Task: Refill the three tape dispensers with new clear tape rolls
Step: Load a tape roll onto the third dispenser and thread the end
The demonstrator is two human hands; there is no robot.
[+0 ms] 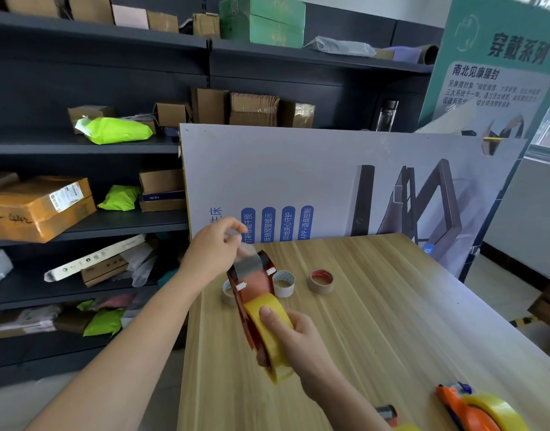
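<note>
Left grip [217, 244]: pinching tape end [247, 259]. Right grip [293, 337]: clasping roll [272, 318] in dispenser [252, 287]. Risk: film seemingly slack; may fold, self-stick, or run crooked if pulled askew.

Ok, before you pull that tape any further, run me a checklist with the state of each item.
1. Roll sits in the red dispenser: ok.
2. Right hand grips the dispenser, thumb on the roll: ok.
3. Left hand pinches the tape end, which is lifted off the dispenser's front: ok.
4. Tape runs correctly past the front roller and cutter: cannot tell.
5. Empty cores stand on the table, apart from both hands: ok.
6. Orange dispenser at the near edge carries a roll: ok. A third one is mostly cut off: cannot tell.
</note>
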